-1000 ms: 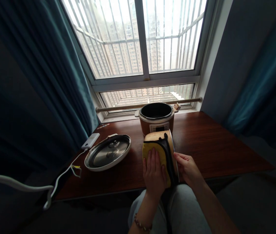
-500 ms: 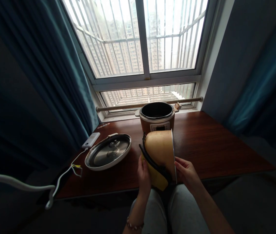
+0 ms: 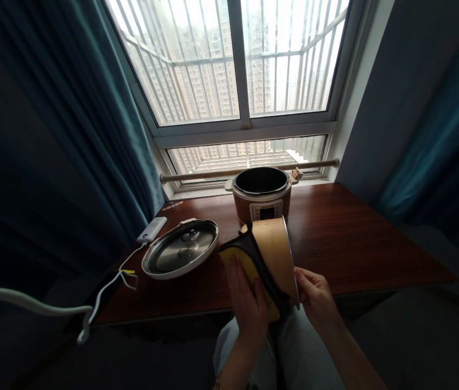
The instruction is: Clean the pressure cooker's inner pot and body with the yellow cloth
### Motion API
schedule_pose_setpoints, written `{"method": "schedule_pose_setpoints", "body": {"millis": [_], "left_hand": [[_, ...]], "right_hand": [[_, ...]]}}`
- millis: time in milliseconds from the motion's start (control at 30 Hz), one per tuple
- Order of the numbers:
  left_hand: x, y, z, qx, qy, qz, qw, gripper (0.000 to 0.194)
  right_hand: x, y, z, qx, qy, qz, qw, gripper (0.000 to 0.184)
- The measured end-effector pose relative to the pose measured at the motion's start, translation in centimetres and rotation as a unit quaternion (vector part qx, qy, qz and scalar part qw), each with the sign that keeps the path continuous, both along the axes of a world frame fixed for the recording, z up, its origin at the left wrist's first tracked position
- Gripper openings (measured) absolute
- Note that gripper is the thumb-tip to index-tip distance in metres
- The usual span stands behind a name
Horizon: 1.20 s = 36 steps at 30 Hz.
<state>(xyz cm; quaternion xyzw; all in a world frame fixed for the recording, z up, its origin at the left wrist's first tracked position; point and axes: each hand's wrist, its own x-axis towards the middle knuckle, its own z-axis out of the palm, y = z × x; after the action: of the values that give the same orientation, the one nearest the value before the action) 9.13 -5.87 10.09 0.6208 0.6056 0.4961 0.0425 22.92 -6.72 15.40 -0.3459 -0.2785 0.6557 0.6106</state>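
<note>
A gold inner pot point(image 3: 272, 244) lies tipped on its side above my lap, its rim facing right. My right hand point(image 3: 314, 292) pinches that rim at its lower right. Against the pot's bottom, my left hand point(image 3: 248, 298) presses a yellow and black cloth point(image 3: 237, 253), its fingers laid along the yellow side. Behind the pot stands the pressure cooker body point(image 3: 262, 197), uncovered, with a dark inside and a control panel in front. To the left, the round cooker lid point(image 3: 181, 249) rests with its metal inner side up.
A white power bank point(image 3: 152, 230) with a white cable point(image 3: 103, 292) sits at the left of the brown wooden table point(image 3: 359, 238). A barred window and a horizontal rod point(image 3: 201, 176) are behind the table; blue curtains point(image 3: 103, 124) hang at the sides.
My left hand has slid from the pot's lower left edge onto its bottom, spreading the cloth there. The pot has turned slightly; my right hand stays at the rim.
</note>
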Motion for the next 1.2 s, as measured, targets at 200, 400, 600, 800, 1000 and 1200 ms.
{"method": "schedule_pose_setpoints", "body": {"millis": [200, 400, 600, 800, 1000, 1200], "left_hand": [[3.4, 0.5, 0.7, 0.076, 0.254, -0.056, 0.963, 0.058], [3.2, 2.0, 1.3, 0.081, 0.266, -0.033, 0.96, 0.058], [-0.1, 4.1, 0.8, 0.0, 0.044, -0.021, 0.999, 0.058], [-2.2, 4.3, -2.1, -0.121, -0.316, -0.141, 0.93, 0.055], [-2.2, 4.0, -3.9, -0.197, -0.424, -0.113, 0.876, 0.065], [-1.2, 2.2, -3.4, -0.152, -0.395, -0.099, 0.901, 0.057]], "right_hand": [[0.3, 3.0, 0.8, -0.012, 0.007, -0.026, 1.0, 0.025], [1.0, 5.0, 1.4, -0.006, 0.004, -0.021, 1.0, 0.025], [1.4, 6.5, 1.3, -0.011, 0.009, -0.003, 1.0, 0.024], [1.9, 6.1, -0.1, 0.006, 0.046, 0.026, 0.999, 0.033], [2.1, 3.8, -2.6, 0.01, -0.017, 0.02, 1.0, 0.036], [1.4, 2.6, -2.7, 0.005, -0.02, 0.011, 1.0, 0.032]]}}
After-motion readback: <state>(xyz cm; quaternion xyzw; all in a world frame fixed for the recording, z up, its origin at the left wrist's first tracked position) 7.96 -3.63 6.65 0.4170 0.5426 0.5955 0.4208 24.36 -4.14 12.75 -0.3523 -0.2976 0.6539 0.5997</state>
